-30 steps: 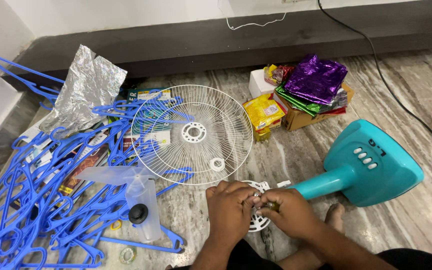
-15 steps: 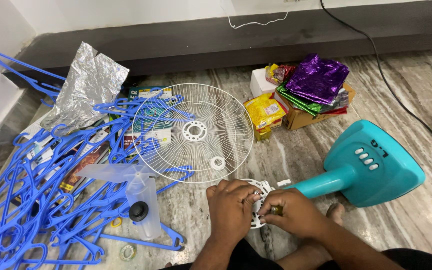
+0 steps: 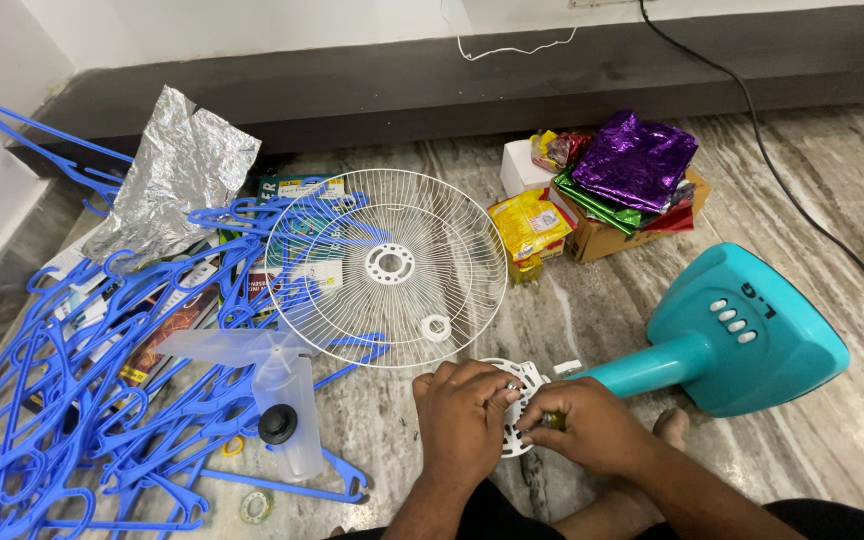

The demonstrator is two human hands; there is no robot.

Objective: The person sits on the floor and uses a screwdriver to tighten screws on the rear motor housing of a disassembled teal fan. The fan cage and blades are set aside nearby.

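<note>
Centrally, left hand [image 3: 464, 412] and right hand [image 3: 584, 425] fingers grasping white plastic disc [image 3: 517, 385], wire grille [image 3: 386, 267] just beyond.

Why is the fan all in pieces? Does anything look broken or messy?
Nothing looks broken. The fan is apart: its wire cage and clear blades lie on the floor, the teal stand lies tipped, and blue hangers are scattered.

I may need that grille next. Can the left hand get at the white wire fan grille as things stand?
Probably yes: the white wire fan grille lies flat just ahead of the left hand, nothing between them, though that hand is busy on the small white part.
</note>
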